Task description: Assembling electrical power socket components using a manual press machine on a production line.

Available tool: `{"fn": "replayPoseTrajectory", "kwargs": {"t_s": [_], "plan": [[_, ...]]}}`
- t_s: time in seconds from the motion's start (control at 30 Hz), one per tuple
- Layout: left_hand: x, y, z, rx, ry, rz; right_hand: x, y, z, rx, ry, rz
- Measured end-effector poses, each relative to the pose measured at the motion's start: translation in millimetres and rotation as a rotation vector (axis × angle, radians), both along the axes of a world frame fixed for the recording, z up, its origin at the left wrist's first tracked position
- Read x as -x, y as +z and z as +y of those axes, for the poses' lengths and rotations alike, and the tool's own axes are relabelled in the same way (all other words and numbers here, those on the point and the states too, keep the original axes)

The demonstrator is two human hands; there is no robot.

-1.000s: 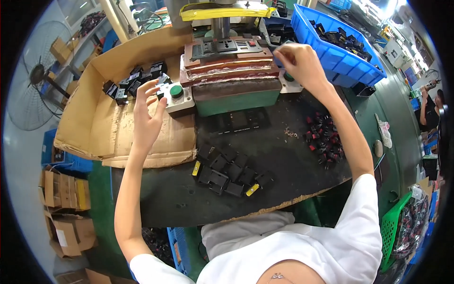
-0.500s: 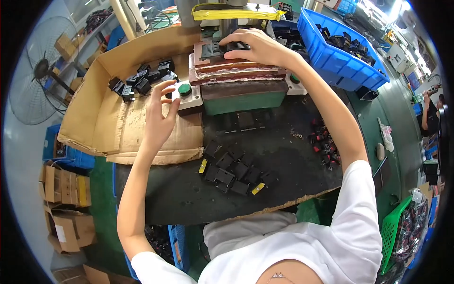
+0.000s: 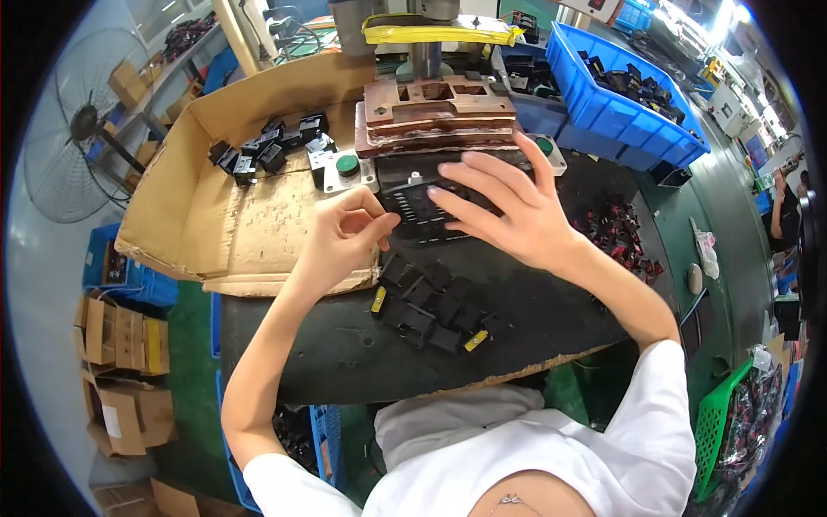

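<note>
Both hands have been drawn back from the press, and the black slotted plate (image 3: pixel 422 207) is now pinned flat under the spread right hand (image 3: pixel 508 211), while the loosely curled, empty left hand (image 3: pixel 340 241) is kept just beside its left end.

L hand (image 3: pixel 340 237) fingers curled — R hand (image 3: pixel 508 207) fingers spread.

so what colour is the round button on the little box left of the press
Green: the round button sits on a grey box, clearest in the head view.
</note>
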State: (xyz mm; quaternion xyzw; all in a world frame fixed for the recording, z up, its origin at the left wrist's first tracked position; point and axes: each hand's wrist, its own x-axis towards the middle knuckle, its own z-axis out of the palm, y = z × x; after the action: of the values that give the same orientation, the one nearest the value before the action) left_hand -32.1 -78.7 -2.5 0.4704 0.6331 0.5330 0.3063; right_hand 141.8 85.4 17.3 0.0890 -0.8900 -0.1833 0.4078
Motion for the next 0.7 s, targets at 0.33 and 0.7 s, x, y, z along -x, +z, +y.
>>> {"fn": "replayPoseTrajectory", "kwargs": {"t_s": [0.33, 0.7], "plan": [[-28.5, -0.8, 10.2, -0.067, -0.007, 0.466, -13.0, -27.4, 4.6, 0.017, -0.01, 0.124], [-10.5, 4.5, 5.0, -0.449, 0.127, 0.858, -30.0, -14.6, 24.3, 0.811, 0.019, -0.06]]}}
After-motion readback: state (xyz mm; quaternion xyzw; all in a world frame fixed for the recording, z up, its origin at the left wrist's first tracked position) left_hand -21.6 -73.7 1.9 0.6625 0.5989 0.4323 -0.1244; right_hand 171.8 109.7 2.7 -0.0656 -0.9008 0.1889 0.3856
